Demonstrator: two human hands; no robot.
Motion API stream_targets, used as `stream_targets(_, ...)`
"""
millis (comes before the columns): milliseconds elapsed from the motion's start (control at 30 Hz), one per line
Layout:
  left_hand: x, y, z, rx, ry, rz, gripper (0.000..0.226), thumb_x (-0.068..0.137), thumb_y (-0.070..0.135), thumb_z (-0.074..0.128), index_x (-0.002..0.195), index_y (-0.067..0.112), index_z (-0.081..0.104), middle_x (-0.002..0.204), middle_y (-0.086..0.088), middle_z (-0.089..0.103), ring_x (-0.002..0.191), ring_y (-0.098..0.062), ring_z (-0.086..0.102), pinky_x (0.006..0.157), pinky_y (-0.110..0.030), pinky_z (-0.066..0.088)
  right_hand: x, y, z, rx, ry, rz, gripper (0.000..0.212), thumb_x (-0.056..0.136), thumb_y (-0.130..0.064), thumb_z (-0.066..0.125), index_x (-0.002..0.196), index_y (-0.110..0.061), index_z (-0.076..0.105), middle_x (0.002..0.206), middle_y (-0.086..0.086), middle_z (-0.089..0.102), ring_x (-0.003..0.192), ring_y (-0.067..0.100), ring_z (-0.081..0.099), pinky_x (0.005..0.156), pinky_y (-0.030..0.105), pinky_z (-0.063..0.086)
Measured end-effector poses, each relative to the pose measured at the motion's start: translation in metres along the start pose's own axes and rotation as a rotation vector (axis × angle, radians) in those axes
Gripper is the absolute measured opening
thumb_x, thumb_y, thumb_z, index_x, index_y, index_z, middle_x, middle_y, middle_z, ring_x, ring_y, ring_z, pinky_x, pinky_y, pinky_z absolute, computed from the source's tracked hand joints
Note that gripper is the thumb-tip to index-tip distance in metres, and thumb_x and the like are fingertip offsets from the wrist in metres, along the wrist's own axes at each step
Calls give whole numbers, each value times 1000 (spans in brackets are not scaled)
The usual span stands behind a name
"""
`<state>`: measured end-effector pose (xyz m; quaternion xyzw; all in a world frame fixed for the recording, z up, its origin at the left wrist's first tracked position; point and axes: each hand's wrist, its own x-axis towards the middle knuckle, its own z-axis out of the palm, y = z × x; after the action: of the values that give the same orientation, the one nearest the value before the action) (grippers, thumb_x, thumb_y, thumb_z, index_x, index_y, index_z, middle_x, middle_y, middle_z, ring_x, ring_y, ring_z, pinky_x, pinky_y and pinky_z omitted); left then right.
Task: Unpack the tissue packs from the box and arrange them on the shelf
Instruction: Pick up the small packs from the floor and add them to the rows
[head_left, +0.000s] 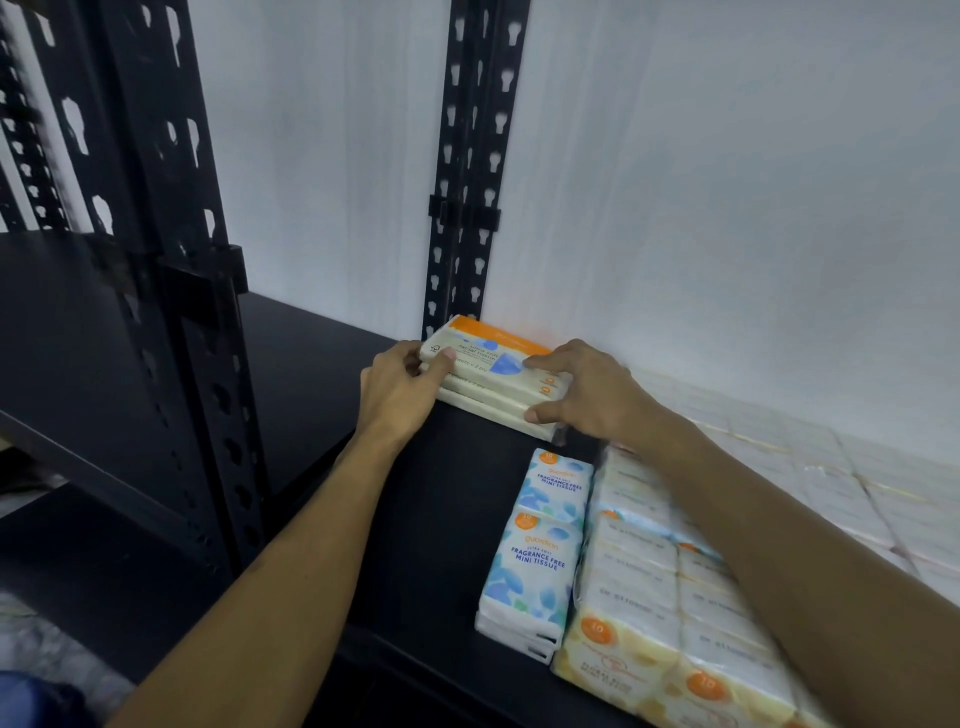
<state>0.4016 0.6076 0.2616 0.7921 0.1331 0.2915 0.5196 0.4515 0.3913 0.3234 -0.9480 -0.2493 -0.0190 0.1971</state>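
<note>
A stack of flat cream facial tissue packs (485, 374) with an orange band lies at the back of the black shelf (447, 499), against the white wall. My left hand (400, 389) grips the stack's left end, thumb on top. My right hand (587, 389) holds its right end, fingers on the top pack and thumb at the lower front edge. In front of it lie blue-and-white mini tissue packs (540, 540). Beside those on the right sit cream-and-orange multipacks (654, 613), partly hidden by my right forearm. No box is in view.
A black slotted upright (467, 171) stands just behind the stack. Another upright (182, 270) rises at the left, with a lower dark shelf (78, 322) beyond it. More pale wrapped packs (831, 467) fill the shelf's right side along the wall.
</note>
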Motion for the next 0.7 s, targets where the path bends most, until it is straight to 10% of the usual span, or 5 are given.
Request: stream_targets(700,-2,1,0,-3,-9,-1,46,95,41,67,133,16,61,107,14,60,104,-5,58,85,-17,42,0,1,1,-13,-5,1,69,78,-38,85,141,-34,58,132,-4,53,123,21,50,112,39,35)
